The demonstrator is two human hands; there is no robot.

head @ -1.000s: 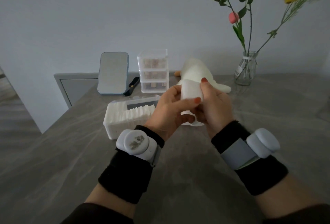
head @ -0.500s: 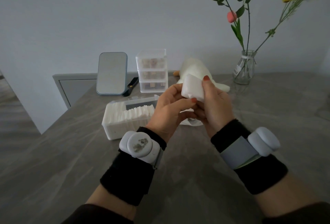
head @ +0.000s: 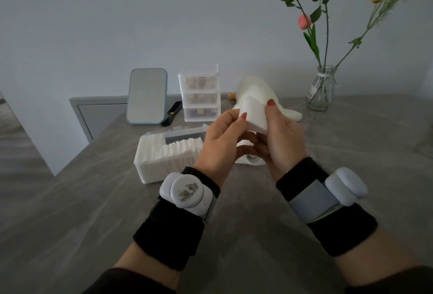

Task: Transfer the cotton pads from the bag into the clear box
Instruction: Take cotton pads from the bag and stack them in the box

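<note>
Both hands are raised over the middle of the desk (head: 253, 235), and I see a small stack of cotton pads (head: 254, 115) held between them, clear of the surface. The right hand (head: 284, 143) grips the stack with its fingers (head: 271, 112) curled over the top edge and the palm behind. The left hand (head: 219, 140) pinches the stack's near-left corner with thumb and fingertip, the other fingers bent underneath. The bag (head: 248, 163) lies crumpled on the desk directly below the hands, mostly hidden by them, so I cannot tell what it holds. The clear box (head: 151, 173) sits near the desk's left edge, just left of the left wrist, lid open, with upright rows of pads (head: 180, 150) filling much of it. At the far left corner stands a mirror (head: 147, 95) with a dark strap-like item (head: 174, 109) beside it, then a clear drawer unit (head: 200, 93). A white plush toy (head: 254, 87) lies along the far edge behind the hands, and a glass vase (head: 321, 90) of flowers stands further right along it.
</note>
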